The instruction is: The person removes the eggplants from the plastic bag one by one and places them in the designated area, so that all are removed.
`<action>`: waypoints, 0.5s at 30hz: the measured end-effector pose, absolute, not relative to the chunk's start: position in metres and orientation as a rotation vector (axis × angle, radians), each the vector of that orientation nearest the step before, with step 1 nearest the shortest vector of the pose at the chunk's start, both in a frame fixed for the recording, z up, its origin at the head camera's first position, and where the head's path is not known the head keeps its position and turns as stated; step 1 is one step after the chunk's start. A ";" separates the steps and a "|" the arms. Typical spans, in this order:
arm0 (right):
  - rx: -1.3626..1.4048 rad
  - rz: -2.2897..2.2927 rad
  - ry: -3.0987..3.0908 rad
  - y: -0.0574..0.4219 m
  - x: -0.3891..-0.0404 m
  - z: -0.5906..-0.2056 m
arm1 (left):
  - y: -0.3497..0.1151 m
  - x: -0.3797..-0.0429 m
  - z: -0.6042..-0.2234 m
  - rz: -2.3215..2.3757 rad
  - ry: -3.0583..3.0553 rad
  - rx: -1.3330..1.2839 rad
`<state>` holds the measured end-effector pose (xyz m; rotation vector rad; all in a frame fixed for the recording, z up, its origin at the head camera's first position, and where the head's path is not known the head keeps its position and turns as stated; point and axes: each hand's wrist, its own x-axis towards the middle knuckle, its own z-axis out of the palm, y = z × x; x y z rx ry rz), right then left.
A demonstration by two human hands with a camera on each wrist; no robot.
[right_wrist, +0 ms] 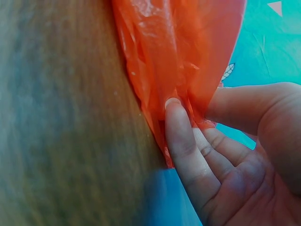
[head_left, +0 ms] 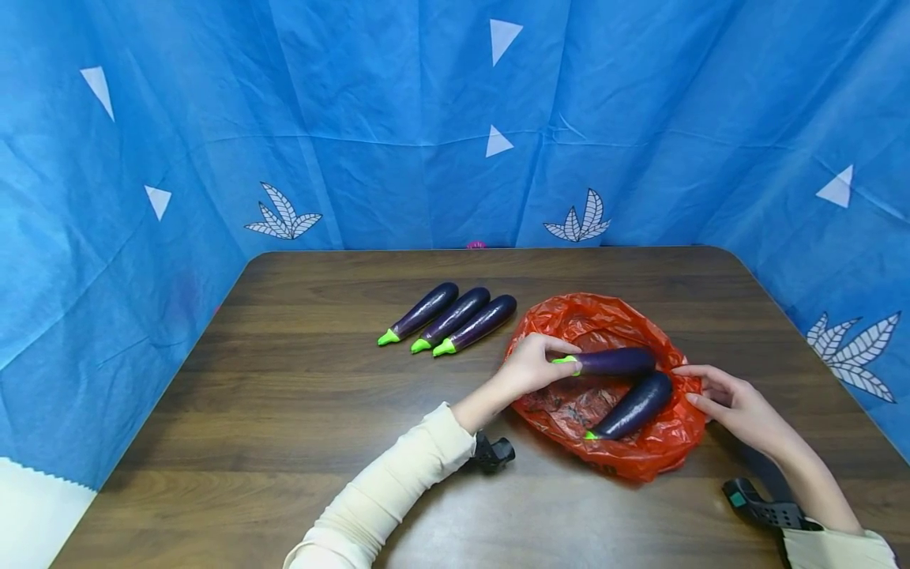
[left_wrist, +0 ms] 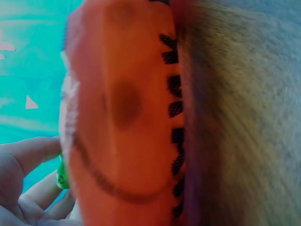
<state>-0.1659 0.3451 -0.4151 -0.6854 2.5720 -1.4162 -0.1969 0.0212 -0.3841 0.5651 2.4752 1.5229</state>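
Observation:
A red plastic bag (head_left: 569,316) lies spread wide at the right of the table in the head view. My left hand (head_left: 529,367) grips an eggplant (head_left: 614,361) by its green stem end, over the bag's opening. Another eggplant (head_left: 635,407) rests inside the bag, just below the held one. At the bag's right side, my right hand (head_left: 739,407) pinches the rim; the right wrist view shows the gathered plastic (right_wrist: 164,61) between thumb and fingers. In the left wrist view the bag's printed side (left_wrist: 122,155) hides most of the eggplant, leaving a bit of green stem (left_wrist: 61,176) visible.
Left of the bag, three eggplants (head_left: 455,316) lie side by side on the wooden table (head_left: 284,411), green ends toward the front left. A blue patterned cloth (head_left: 398,95) hangs behind and around the table. Black wrist cameras (head_left: 494,453) are strapped to both wrists.

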 end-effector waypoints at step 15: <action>-0.697 -1.422 2.573 0.345 -0.166 -0.416 | -0.023 -0.196 -0.369 1.820 2.285 0.441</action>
